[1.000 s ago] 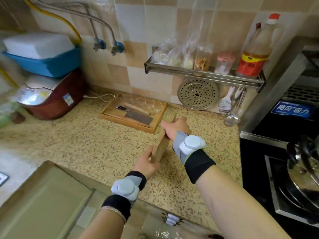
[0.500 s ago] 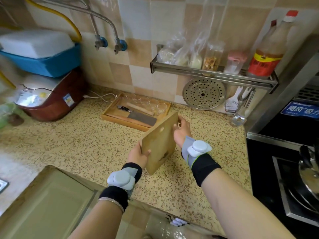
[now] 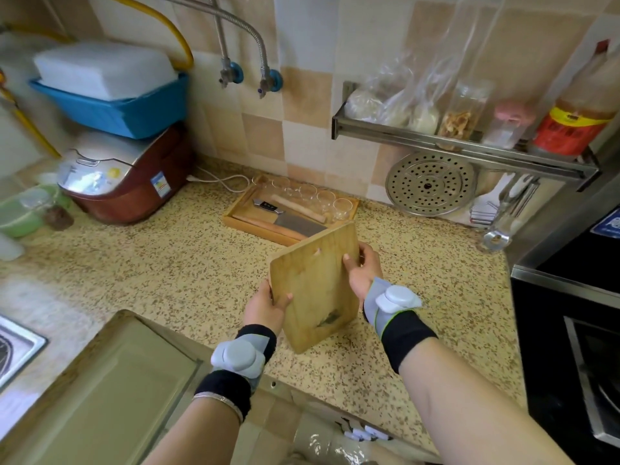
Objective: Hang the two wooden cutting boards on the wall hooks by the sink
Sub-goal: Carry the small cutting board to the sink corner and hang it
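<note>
A small wooden cutting board (image 3: 313,283) is held tilted above the speckled counter (image 3: 167,263), its broad face toward me. A small hole shows near its upper edge and a dark stain near its lower end. My left hand (image 3: 265,305) grips the board's lower left edge. My right hand (image 3: 362,270) grips its right edge, thumb on the face. Only this one board is clearly in view. Under the metal wall shelf (image 3: 463,149) hang a perforated steel disc (image 3: 431,184) and utensils (image 3: 503,213); free hooks cannot be made out.
A wooden tray (image 3: 288,213) with a cleaver, rolling pin and several glasses lies just behind the board. A rice cooker (image 3: 124,179) under a blue bin (image 3: 114,105) stands at the back left. A sink corner (image 3: 16,347) shows at far left, a stove (image 3: 570,330) at right.
The board has turned from edge-on to face-on toward me and tipped up. Both hands kept hold of it, and the view has moved closer to the wall.
</note>
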`<act>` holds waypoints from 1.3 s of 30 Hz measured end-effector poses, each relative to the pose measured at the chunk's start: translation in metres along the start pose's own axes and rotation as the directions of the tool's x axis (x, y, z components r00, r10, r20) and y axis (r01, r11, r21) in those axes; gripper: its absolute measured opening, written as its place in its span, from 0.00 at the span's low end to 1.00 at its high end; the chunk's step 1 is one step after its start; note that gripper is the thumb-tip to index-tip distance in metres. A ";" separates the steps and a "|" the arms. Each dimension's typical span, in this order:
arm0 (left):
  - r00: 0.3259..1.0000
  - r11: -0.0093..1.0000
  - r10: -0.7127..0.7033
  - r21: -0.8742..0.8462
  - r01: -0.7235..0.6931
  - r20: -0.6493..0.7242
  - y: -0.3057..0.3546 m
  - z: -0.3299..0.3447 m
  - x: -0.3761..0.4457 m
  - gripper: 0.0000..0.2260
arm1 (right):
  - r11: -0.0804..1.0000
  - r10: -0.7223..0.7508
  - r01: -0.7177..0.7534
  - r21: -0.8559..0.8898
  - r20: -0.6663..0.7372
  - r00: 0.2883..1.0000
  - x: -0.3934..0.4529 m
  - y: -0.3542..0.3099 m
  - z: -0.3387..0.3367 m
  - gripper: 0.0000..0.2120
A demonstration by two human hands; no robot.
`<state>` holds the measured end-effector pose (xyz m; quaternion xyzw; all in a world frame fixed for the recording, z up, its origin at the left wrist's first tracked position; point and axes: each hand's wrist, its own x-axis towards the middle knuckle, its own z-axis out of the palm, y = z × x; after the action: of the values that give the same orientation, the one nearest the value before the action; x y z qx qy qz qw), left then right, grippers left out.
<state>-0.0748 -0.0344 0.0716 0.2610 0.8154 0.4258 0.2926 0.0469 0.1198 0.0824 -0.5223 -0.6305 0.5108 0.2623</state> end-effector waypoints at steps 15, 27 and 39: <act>0.902 0.952 -0.194 -0.296 0.078 -0.386 -0.054 -0.105 -0.032 0.11 | 0.992 -0.075 0.047 0.116 0.252 0.965 -0.045 -0.035 0.112 0.13; 0.608 0.878 -0.419 -0.471 0.083 -0.674 -0.107 -0.163 -0.147 0.10 | 0.986 -0.161 0.091 0.139 0.663 0.731 -0.135 -0.049 0.209 0.06; 0.328 0.818 -0.566 -0.563 0.114 -0.756 -0.150 -0.204 -0.256 0.11 | 0.980 -0.185 0.150 0.127 0.856 0.482 -0.244 -0.058 0.268 0.11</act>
<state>-0.0668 -0.3925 0.1043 -0.2613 0.7662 0.5839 -0.0616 -0.1299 -0.2011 0.0936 -0.1286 -0.7157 0.6858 -0.0302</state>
